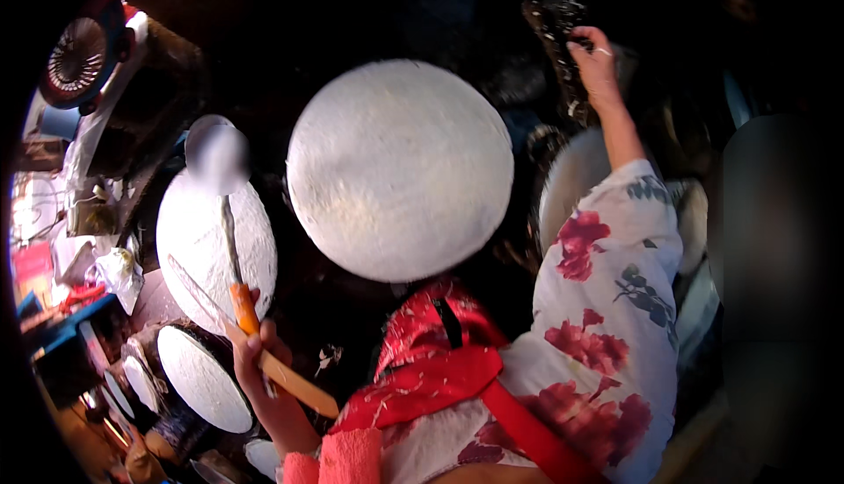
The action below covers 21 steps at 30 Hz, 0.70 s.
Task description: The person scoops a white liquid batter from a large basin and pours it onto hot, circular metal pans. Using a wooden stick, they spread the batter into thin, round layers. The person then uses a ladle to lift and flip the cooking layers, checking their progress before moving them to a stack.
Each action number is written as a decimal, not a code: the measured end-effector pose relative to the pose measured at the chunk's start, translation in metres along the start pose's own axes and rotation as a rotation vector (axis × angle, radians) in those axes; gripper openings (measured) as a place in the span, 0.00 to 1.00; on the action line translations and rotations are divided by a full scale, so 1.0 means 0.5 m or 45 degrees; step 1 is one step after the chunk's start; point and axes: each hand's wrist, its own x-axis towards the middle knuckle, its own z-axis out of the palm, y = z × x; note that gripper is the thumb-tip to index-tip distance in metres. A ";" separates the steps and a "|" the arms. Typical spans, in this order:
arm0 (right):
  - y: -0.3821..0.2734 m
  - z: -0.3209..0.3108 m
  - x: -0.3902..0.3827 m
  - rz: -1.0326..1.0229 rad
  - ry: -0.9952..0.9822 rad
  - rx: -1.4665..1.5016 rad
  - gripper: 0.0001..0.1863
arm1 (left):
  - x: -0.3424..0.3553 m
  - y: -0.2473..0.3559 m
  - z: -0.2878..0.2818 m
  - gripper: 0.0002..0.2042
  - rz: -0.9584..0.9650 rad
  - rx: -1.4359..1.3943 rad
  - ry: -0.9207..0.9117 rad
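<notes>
My left hand (255, 348) is closed around two tools at once. One is a ladle with an orange handle (244, 308), a thin metal shaft and a round, blurred head (218, 155). The other has a long, pale, narrow blade (198, 286) and a wooden handle (299, 385). Behind the ladle is a white, rough-surfaced round (189, 225). A larger white round (400, 167), faintly yellowish in places, lies in front of me. My right hand (595, 60) reaches far right, fingers curled at a dark, white-flecked piece (563, 49); what they grip is unclear.
Below the left round lies a smaller white round (204, 378). A blue fan (79, 58) stands at far left, above a crumpled plastic bag (116, 273). Beneath my right arm is a pale, round-edged surface (567, 185). Much of the background is dark.
</notes>
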 end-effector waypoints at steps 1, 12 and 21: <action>-0.042 -0.064 -0.050 -0.015 -0.006 -0.093 0.10 | 0.000 -0.001 -0.008 0.36 -0.018 -0.003 -0.035; -0.140 -0.192 -0.636 -0.252 -0.590 -0.913 0.22 | -0.050 0.012 -0.041 0.33 -0.126 -0.005 -0.261; 0.108 -0.205 -0.255 0.225 -0.484 -1.095 0.24 | -0.110 -0.024 -0.011 0.31 -0.091 0.039 -0.146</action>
